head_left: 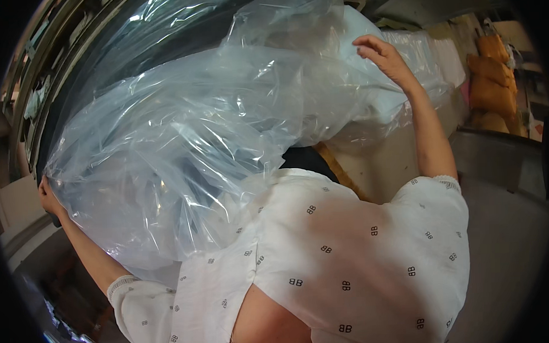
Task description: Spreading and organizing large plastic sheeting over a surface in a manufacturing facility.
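A big crumpled length of clear plastic sheeting [182, 132] spreads in front of me and drapes down against my front at the left. At its far left edge my left hand [47, 196] is closed on a gathered bit of the plastic, with the arm stretched out. My right hand [384, 59] is raised at the far right, fingers loosely bent and apart, with nothing in them. Close beside that hand lies a pale blue-white soft bundle [357, 32], partly covered by the plastic. Whether the right fingertips touch it, I cannot tell.
Metal rails [59, 70] run along the left side. Brown and orange packages [492, 79] are stacked at the far right, beyond a grey surface edge [500, 139]. A beige surface [377, 162] shows between the plastic and my right arm. Dark material lies beneath the plastic.
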Motion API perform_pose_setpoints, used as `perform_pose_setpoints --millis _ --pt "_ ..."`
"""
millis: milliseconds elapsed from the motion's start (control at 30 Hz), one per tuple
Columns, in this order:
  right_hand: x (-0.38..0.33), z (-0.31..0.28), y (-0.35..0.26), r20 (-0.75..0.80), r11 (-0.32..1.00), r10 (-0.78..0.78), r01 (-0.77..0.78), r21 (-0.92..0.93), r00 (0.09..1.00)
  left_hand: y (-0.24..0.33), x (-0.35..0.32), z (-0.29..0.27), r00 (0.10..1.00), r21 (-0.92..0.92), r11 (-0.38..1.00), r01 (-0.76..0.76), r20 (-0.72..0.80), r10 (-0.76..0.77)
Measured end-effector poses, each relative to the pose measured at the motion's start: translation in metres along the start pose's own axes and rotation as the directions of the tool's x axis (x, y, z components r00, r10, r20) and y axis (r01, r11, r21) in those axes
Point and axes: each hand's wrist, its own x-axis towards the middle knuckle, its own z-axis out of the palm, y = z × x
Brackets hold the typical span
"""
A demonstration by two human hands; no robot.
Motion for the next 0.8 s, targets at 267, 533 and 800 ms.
perform_pose_setpoints --millis 267,533,800 --pt "0.001 0.019 0.025 0.217 0.98 0.06 -0.099 0.171 0.974 -0.011 0.014 0.011 1.0 0.037 0.999 -0.018 -0.002 0.018" --pt "0.012 -0.057 -0.06 -0.492 0.949 -0.063 0.205 0.241 0.868 -0.002 0.001 0.013 1.0 -0.013 1.0 0.014 -0.011 -0.014" --pt "0.114 -0.135 -0.136 -0.714 0.768 -0.627 0.097 -0.633 0.311 0.036 -0.024 0.005 0.993 -0.176 0.978 -0.116 -0.028 0.112"
